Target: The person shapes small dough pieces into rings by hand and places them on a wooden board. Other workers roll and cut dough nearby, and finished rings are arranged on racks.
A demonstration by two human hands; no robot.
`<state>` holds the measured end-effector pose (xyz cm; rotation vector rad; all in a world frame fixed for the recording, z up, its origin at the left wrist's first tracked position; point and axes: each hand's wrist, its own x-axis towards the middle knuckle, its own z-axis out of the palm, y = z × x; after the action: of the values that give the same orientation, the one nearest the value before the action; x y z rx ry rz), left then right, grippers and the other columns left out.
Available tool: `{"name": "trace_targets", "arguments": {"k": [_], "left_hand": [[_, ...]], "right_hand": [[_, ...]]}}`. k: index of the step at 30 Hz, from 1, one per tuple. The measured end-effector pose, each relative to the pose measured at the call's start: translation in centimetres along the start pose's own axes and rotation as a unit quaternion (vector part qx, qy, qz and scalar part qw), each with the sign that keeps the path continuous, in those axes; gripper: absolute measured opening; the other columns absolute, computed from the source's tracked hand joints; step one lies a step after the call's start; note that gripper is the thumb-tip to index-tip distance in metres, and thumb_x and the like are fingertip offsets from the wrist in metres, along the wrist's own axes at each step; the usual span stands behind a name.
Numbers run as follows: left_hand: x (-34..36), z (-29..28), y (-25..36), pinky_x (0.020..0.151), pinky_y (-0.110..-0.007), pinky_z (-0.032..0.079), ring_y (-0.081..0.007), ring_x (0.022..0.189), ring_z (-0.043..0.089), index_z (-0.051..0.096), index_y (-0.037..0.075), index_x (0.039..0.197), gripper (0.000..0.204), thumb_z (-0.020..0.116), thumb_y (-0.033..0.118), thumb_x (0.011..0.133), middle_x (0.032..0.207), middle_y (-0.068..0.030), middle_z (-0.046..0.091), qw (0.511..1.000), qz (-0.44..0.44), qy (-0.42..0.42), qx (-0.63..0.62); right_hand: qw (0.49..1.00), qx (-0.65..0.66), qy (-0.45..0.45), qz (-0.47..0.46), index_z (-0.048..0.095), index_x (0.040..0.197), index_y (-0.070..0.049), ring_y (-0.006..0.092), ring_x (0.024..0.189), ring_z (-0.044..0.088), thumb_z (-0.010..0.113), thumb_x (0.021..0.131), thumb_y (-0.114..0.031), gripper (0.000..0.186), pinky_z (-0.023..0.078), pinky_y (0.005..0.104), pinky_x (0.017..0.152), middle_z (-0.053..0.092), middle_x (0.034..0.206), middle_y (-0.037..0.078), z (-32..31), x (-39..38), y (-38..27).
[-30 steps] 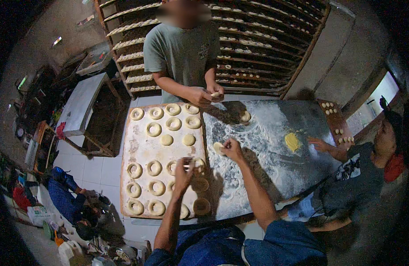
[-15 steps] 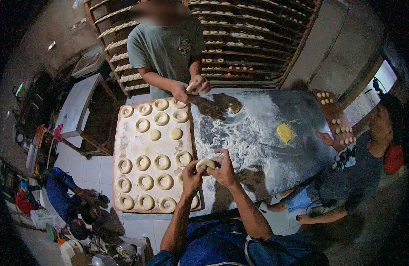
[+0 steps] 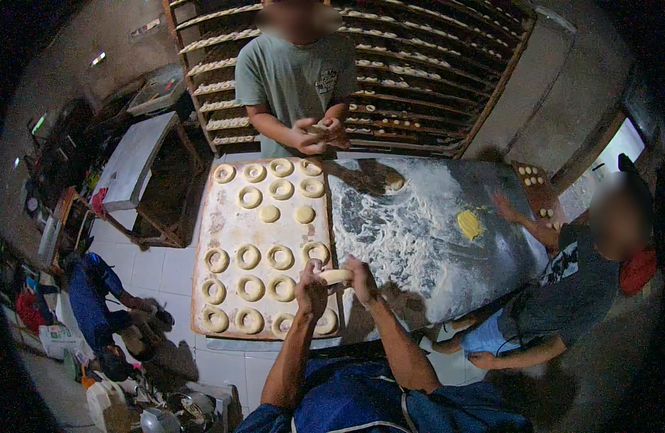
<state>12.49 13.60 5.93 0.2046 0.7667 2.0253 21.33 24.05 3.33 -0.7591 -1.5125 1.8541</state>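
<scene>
A pale piece of dough (image 3: 337, 276), seen nearly edge-on, is held above the near right edge of the wooden board (image 3: 228, 215). My left hand (image 3: 312, 291) grips its left end, and my right hand (image 3: 362, 281) has its right end between the fingers. Whether a hole runs through the piece cannot be seen from here. Rows of dough rings (image 3: 250, 288) lie on the board beside my left hand. Two round dough balls without holes, one of them a dough ball (image 3: 269, 213), sit between the ring rows.
Flour (image 3: 379, 231) covers much of the dark tabletop (image 3: 440, 187), with a yellow lump (image 3: 469, 224) on it. Across stands a co-worker (image 3: 292, 86) handling dough before a loaded rack (image 3: 419, 72). Another person (image 3: 563, 289) is at the right, near a dough tray (image 3: 538, 189).
The view has shifted, so the board appears farther right. My hands have turned the dough piece from a curved, tilted pose to nearly edge-on. The person at right has moved an arm over the tabletop.
</scene>
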Motion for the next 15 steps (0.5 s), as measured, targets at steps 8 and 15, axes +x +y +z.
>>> {"name": "trace_targets", "arguments": {"k": [8, 15], "left_hand": [[-1.2, -1.0, 1.8, 0.058, -0.027, 0.040, -0.0106, 0.075, 0.048, 0.042, 0.010, 0.087, 0.021, 0.047, 0.030, 0.089, 0.073, -0.0007, 0.042, 0.918, 0.178, 0.041, 0.351], [0.1, -3.9, 3.6, 0.051, -0.038, 0.039, -0.0173, 0.060, 0.047, 0.044, 0.006, 0.084, 0.032, 0.032, 0.033, 0.094, 0.067, -0.0051, 0.046, 0.737, 0.230, 0.012, 0.636]], "right_hand": [[0.979, -0.200, 0.034, -0.036, 0.062, 0.074, 0.006, 0.0203, 0.065, 0.055, 0.029, 0.094, -0.053, 0.070, 0.044, 0.0300, 0.067, 0.061, 0.066, 0.010, 5.6, -2.5, -2.3], [0.980, -0.179, 0.036, 0.081, 0.059, 0.097, 0.011, 0.0212, 0.079, 0.057, 0.028, 0.093, -0.059, 0.076, 0.046, 0.0344, 0.076, 0.065, 0.089, 0.015, 7.3, -2.0, -0.5]]}}
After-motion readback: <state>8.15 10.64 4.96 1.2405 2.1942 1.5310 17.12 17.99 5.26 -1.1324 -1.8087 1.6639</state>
